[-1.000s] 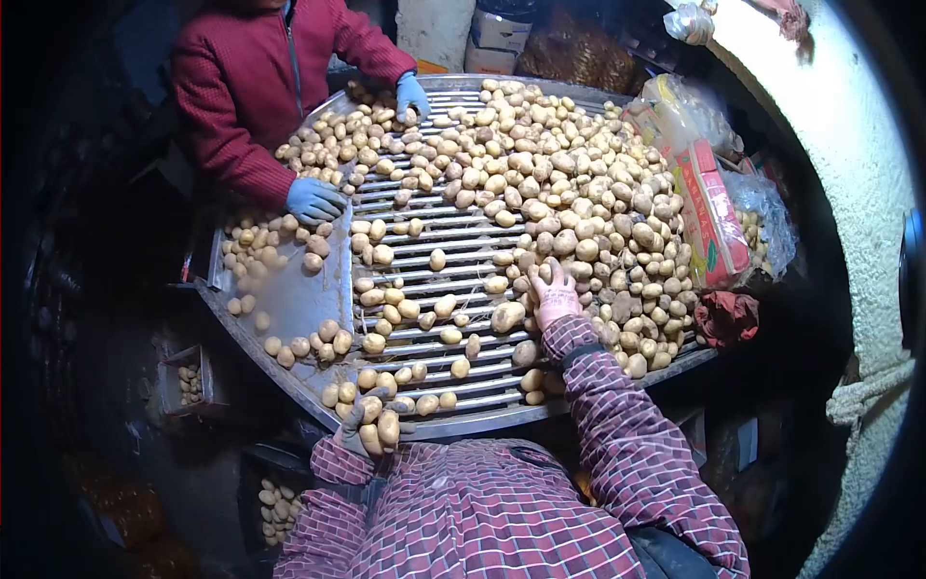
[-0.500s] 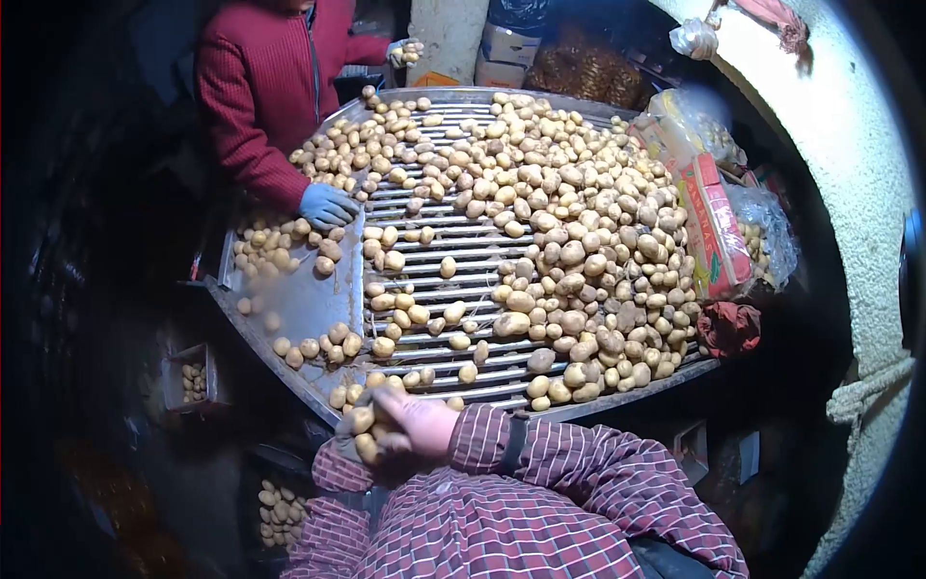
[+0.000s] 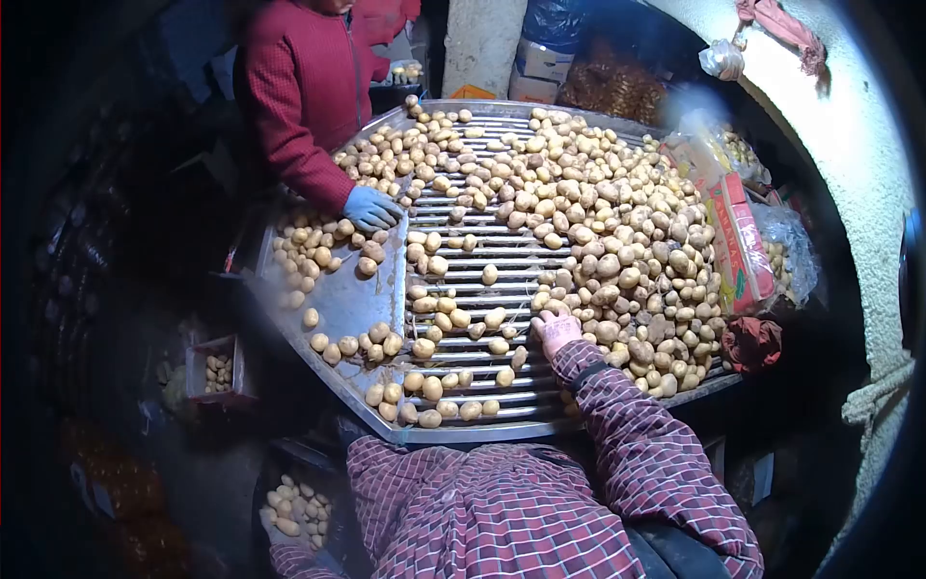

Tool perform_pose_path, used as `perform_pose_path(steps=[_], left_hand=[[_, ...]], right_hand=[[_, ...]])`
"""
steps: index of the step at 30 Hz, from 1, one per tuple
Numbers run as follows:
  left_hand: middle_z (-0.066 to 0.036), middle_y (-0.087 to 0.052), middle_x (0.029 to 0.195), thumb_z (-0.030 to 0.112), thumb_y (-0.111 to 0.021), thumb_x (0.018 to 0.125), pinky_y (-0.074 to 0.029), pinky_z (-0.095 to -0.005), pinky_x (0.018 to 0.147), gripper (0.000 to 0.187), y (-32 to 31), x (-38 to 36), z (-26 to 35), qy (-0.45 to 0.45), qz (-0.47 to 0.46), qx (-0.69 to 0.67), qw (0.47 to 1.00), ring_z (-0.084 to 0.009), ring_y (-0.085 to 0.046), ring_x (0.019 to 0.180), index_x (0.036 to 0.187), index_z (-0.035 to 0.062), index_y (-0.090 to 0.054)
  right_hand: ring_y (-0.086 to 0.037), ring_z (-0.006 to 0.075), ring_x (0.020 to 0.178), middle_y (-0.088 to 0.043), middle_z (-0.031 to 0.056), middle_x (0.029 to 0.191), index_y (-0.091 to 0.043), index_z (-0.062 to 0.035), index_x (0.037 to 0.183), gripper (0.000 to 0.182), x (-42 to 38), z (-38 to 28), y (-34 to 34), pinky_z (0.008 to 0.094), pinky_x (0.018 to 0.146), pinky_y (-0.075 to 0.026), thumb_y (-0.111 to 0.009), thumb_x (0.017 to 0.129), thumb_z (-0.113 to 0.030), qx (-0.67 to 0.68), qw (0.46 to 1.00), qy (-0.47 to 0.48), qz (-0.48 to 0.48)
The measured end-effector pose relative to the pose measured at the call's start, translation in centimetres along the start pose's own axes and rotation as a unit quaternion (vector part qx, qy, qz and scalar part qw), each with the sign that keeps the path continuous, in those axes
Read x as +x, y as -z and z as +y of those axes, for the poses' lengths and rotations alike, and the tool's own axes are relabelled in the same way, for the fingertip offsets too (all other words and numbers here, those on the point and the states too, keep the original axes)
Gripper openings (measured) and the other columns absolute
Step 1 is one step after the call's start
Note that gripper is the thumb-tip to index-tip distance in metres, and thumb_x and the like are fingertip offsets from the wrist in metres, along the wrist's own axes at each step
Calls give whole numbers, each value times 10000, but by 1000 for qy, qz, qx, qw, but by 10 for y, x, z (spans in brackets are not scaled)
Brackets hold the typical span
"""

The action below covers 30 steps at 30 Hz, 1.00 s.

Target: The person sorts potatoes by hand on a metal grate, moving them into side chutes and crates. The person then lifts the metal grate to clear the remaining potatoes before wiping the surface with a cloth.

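Observation:
My right hand [image 3: 557, 330] reaches over the slatted metal grate [image 3: 473, 261] at the near left edge of the large potato heap [image 3: 637, 251]. Its fingers curl round a potato [image 3: 558, 307] there. My left arm drops to the lower left, the sleeve end [image 3: 297, 560] beside a dark container of potatoes [image 3: 299, 504]. The left hand is too dark and blurred there for its fingers to show. Loose potatoes [image 3: 444, 410] lie on the slats between my arms, and others rest along the smooth metal tray [image 3: 357, 299] on the left.
Across the table a co-worker in a red sweater [image 3: 299, 87] rests a blue-gloved hand [image 3: 372, 208] by the tray's potatoes. A red carton [image 3: 748, 246] and plastic bags [image 3: 796, 246] stand along the right rim. A small box of potatoes [image 3: 220, 372] sits on the floor at left.
My right hand has gone from the table's near left rim, where my hands held potatoes together, rightward to the heap. My left hand has dropped toward the container below. The view has shifted slightly.

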<state>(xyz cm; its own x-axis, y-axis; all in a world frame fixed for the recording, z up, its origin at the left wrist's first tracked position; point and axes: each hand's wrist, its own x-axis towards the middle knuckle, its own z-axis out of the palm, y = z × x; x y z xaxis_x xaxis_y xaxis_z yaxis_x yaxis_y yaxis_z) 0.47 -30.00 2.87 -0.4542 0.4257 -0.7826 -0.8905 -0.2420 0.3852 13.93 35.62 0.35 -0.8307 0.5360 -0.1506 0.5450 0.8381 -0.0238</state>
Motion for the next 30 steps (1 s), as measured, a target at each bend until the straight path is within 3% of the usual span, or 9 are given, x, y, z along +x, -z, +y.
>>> perform_pose_path(steps=[4,6,8,9,11,13,18,23,30], left_hand=[[-78,-554,1093,573,-339,891,-468,-469,641,535,62,33,-2,27,-39,-46,998,-298,-568,854,1277,232,-483],[-26,-527,1236,501,-381,924,-425,-469,847,468,47,55,1,-34,-319,-26,947,-264,-506,1082,1295,238,-491],[-13,-520,1308,400,-467,931,-396,-448,969,409,47,107,5,-165,-97,25,981,-239,-473,1212,1305,237,-500],[-26,-526,1309,335,-532,922,-389,-427,989,398,52,141,10,-255,266,70,927,-231,-472,1227,1306,233,-504],[-76,-554,1236,177,-577,910,-407,-369,981,375,-43,157,7,-376,234,225,868,-223,-507,1160,1277,126,-519],[-126,-550,1220,76,-558,906,-403,-358,992,351,-123,170,-1,-507,141,384,759,-232,-518,1125,1243,-13,-516],[-141,-542,1229,7,-501,880,-354,-380,1055,381,-232,183,-36,-474,-6,545,691,-249,-492,1169,1260,-19,-504],[-204,-510,1246,79,-597,824,-351,-444,1041,433,-232,220,-60,-437,-9,655,616,-352,-477,1177,1239,-15,-520],[-210,-564,1149,86,-613,782,-393,-472,977,382,-240,225,-58,-462,-75,739,484,-383,-519,1099,1152,-1,-571]], right_hand=[[-608,177,925,-661,50,1065,-585,-79,1229,445,0,5,-1,309,804,-496,-688,840,-271,561,822,-33,-90],[-605,161,981,-636,62,1123,-571,-44,1234,459,-21,-14,48,306,851,-493,-685,857,-280,660,737,-36,-139],[-598,224,1064,-594,107,1209,-485,-50,1313,528,-35,-17,27,368,904,-502,-640,897,-335,839,530,7,-121],[-591,255,1098,-581,124,1232,-455,-55,1336,545,-49,-26,44,408,922,-504,-622,910,-351,887,452,12,-95],[-581,349,1122,-568,172,1246,-416,-48,1360,613,-68,-23,54,551,901,-510,-541,929,-465,947,293,-14,-130],[-588,344,1120,-568,179,1244,-393,-47,1384,673,-94,-16,71,520,850,-547,-506,919,-521,946,297,-84,-96],[-598,269,1122,-553,132,1298,-382,-45,1403,654,-156,30,37,382,809,-559,-478,950,-506,952,303,-45,-4],[-617,244,1068,-572,95,1223,-402,-41,1384,647,-238,50,53,336,759,-565,-710,832,-179,905,394,-137,90],[-664,250,815,-651,130,1002,-531,-77,1227,403,-373,60,-64,286,559,-518,-583,895,-300,866,268,-371,202]])
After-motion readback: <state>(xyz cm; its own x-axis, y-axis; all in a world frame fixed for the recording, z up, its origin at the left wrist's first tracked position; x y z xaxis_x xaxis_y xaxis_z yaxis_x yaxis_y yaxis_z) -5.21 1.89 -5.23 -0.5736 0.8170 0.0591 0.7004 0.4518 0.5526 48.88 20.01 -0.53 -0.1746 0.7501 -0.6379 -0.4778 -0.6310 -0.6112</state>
